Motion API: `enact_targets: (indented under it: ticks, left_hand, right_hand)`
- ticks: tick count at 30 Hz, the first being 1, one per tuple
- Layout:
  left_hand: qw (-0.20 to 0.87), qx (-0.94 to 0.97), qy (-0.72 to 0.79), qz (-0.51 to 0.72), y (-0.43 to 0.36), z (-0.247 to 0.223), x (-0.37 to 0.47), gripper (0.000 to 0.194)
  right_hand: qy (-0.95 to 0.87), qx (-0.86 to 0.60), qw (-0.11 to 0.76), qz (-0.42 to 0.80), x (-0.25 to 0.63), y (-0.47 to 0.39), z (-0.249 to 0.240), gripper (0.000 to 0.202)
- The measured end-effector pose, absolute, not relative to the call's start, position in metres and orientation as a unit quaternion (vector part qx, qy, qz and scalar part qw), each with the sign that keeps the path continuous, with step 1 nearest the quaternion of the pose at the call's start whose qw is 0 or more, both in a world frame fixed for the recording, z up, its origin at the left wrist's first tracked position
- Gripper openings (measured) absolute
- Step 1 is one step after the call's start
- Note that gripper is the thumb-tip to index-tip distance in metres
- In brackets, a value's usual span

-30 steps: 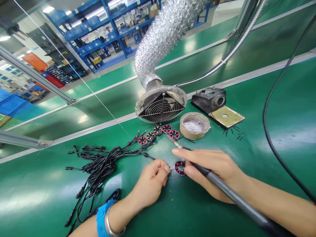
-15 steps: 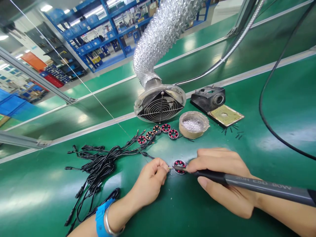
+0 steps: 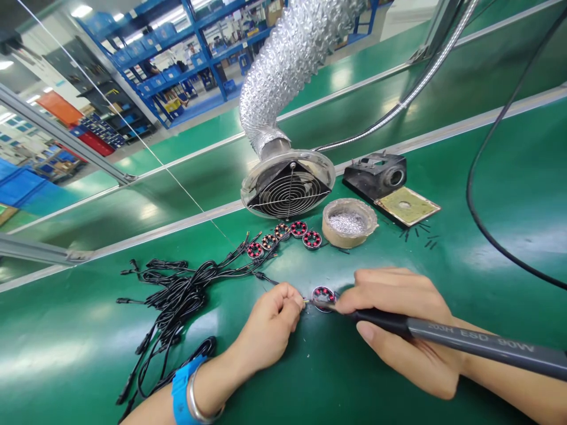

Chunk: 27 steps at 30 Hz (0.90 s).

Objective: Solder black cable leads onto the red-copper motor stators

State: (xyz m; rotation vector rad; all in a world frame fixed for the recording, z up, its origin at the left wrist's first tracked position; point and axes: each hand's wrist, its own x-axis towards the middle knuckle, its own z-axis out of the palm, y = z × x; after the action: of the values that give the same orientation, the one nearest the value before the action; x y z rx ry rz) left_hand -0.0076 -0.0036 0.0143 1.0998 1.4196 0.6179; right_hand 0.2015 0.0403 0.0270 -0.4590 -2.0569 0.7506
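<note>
Near six coil rings (image 3: 325,290), left grip (image 3: 274,319) pinches one cable (image 3: 264,278), right grip (image 3: 410,295) one soldering iron (image 3: 478,342).

Right grip (image 3: 401,296) holds soldering iron (image 3: 478,343) by coil ring (image 3: 323,291).

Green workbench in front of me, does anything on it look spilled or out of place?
Yes, slightly: small black scraps lie scattered on the workbench beside the yellowish pad, loose rather than gathered. The black cables also lie in a tangled heap. I see no obvious damage.
</note>
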Motion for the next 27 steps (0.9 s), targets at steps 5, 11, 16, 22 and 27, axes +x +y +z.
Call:
enact_targets:
  ticks: [5, 11, 16, 22, 27]
  left_hand:
    - [0.583, 0.473, 0.606, 0.263, -0.004, 0.014, -0.008, 0.034]
    - [0.579, 0.475, 0.606, 0.267, -0.005, 0.014, -0.008, 0.033]
    - [0.582, 0.471, 0.607, 0.266, -0.004, 0.013, -0.008, 0.034]
    - [0.582, 0.473, 0.604, 0.269, -0.004, 0.015, -0.008, 0.035]
    - [0.582, 0.478, 0.602, 0.266, -0.004, 0.016, -0.007, 0.037]
  right_hand:
    - [-0.817, -0.179, 0.459, 0.298, 0.199, 0.04, 0.024, 0.023]
    - [-0.832, -0.183, 0.44, 0.283, 0.203, 0.041, 0.027, 0.023]
    - [-0.835, -0.189, 0.441, 0.269, 0.209, 0.041, 0.032, 0.025]
    - [-0.816, -0.225, 0.476, 0.24, 0.205, 0.04, 0.031, 0.026]
    - [-0.806, -0.244, 0.488, 0.231, 0.194, 0.044, 0.026, 0.031]
